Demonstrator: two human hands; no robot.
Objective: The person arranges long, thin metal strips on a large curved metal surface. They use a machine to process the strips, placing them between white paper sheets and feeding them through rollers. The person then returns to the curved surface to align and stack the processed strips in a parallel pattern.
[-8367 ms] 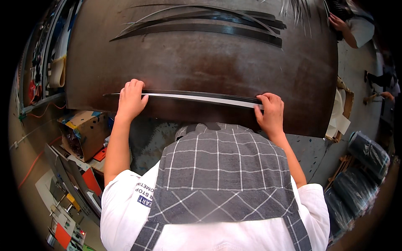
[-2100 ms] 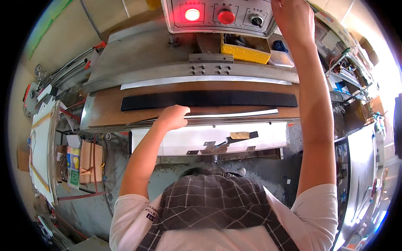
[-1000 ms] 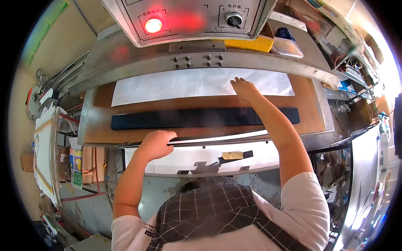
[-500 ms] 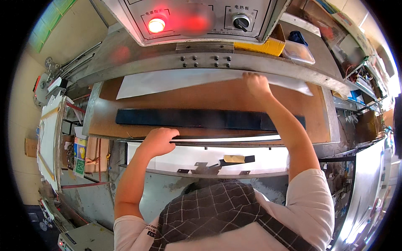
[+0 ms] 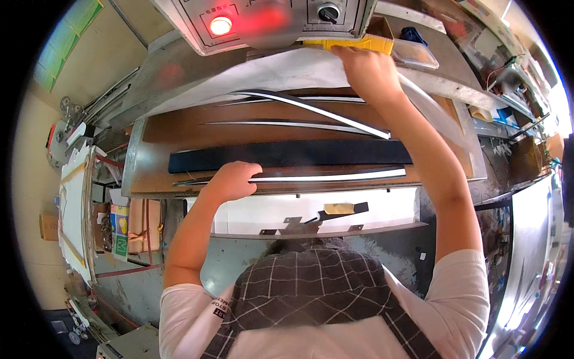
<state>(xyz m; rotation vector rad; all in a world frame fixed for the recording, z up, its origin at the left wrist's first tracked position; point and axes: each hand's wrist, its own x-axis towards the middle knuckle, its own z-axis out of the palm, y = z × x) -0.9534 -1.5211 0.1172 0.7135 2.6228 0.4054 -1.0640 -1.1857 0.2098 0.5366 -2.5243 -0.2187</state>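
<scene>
With my right hand (image 5: 372,73) closed on its edge, a thin white sheet (image 5: 287,69) is held up in an arch at the back of the brown work surface (image 5: 156,128). Under the raised sheet lie several slim black-and-white strips; one strip (image 5: 326,112) crosses the others at a slant. A long flat dark blue bar (image 5: 311,155) rests across the middle of the surface. Near the front edge, the fingers of my left hand (image 5: 232,180) are closed on another black-and-white strip (image 5: 335,177), which reaches out to the right.
A control box (image 5: 263,27) with a lit red lamp and a black knob overhangs the back. Behind the surface are a yellow carton (image 5: 359,43) and a clear plastic box (image 5: 415,55). Below the front edge sits a white tray (image 5: 257,215) holding small dark pieces.
My right hand has raised the white sheet up and back, uncovering the strips beneath. The front strip, in my left hand, now lies higher on the surface.
</scene>
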